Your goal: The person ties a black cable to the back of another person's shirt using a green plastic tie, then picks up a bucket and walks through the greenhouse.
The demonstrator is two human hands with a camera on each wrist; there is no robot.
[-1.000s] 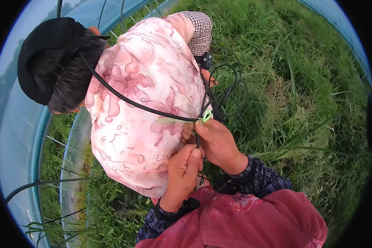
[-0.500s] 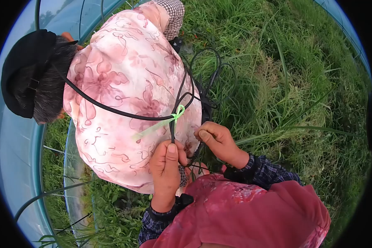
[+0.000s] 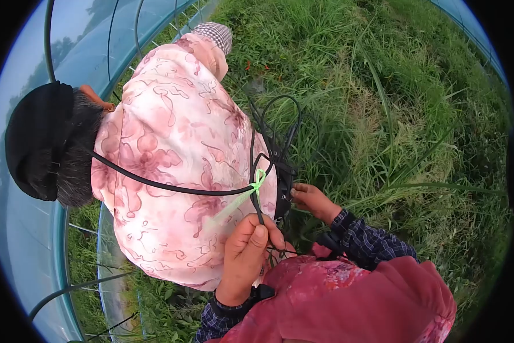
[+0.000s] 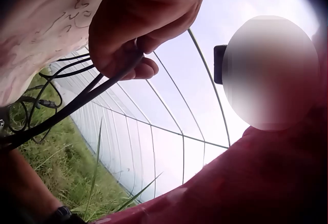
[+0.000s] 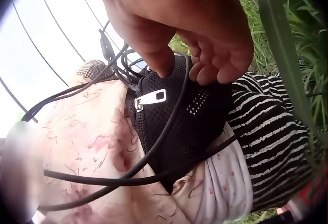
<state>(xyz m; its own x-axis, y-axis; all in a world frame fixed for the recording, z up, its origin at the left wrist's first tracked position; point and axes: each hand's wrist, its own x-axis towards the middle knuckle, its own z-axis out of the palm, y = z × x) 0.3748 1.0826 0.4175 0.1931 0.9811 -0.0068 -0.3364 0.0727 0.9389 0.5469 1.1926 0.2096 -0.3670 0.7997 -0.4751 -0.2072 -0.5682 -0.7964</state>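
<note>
My left hand (image 3: 244, 257) pinches black cables (image 4: 77, 103) between thumb and fingers, behind another person's back. Just above that grip, a light green ribbon (image 3: 258, 180) ties the cables together in a bow, its loose end trailing to the left. One thick black cable (image 3: 171, 186) runs from the ribbon to the person's neck. Beside the person's waist is my right hand (image 3: 314, 201), over a black mesh bag (image 5: 171, 121) with a silver zipper pull (image 5: 154, 98). Its thumb and loosely bent fingers are apart, close to the bag's top and a cable loop.
The other person, in a pink patterned top (image 3: 171, 126) and black cap (image 3: 37, 140), bends forward before me. Several cable loops (image 3: 294, 111) stick out past their waist. Tall grass (image 3: 382, 114) grows on the right; plastic greenhouse sheeting (image 3: 22, 240) with hoops stands at left.
My right hand has let go of the ribbon area and moved right and down to the bag. The left hand keeps holding the cables. The person's head has shifted lower in view.
</note>
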